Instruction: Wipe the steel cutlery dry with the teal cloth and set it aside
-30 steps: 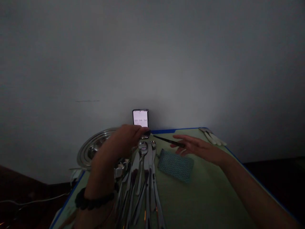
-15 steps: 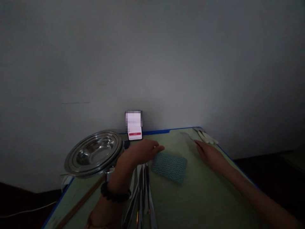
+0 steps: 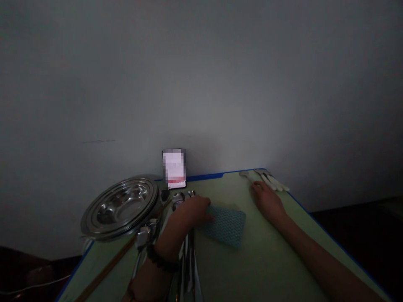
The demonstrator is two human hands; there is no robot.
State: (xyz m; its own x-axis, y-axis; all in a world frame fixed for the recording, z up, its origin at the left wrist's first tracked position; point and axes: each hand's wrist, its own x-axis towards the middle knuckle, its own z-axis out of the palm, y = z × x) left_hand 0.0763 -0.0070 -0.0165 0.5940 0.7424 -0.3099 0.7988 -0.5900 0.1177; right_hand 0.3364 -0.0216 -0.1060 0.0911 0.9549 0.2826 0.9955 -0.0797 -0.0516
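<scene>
My left hand (image 3: 193, 214), with a dark beaded bracelet at the wrist, pinches the left edge of a teal knitted cloth (image 3: 228, 226). Beneath that hand and forearm lies a bunch of shiny metal cutlery (image 3: 189, 268), partly hidden. My right hand (image 3: 267, 201) is at the far right of the table, its fingers closed on the handle of a fork (image 3: 244, 173) whose metal head points toward the wall. The fork's handle is mostly covered by my fingers. Just right of it lie several white-handled forks (image 3: 273, 181), side by side near the corner.
Stacked steel bowls (image 3: 126, 205) stand at the left edge. A lit phone (image 3: 174, 170) leans against the wall (image 3: 220, 84). A long brown stick (image 3: 107, 268) lies on the green tabletop (image 3: 258, 268), which has a blue edge. A white cable (image 3: 37, 287) runs at lower left.
My right hand has lowered the fork beside the white-handled forks, moving slightly left. My left hand and the cloth have shifted slightly down, uncovering more cutlery heads. The view has tilted a little.
</scene>
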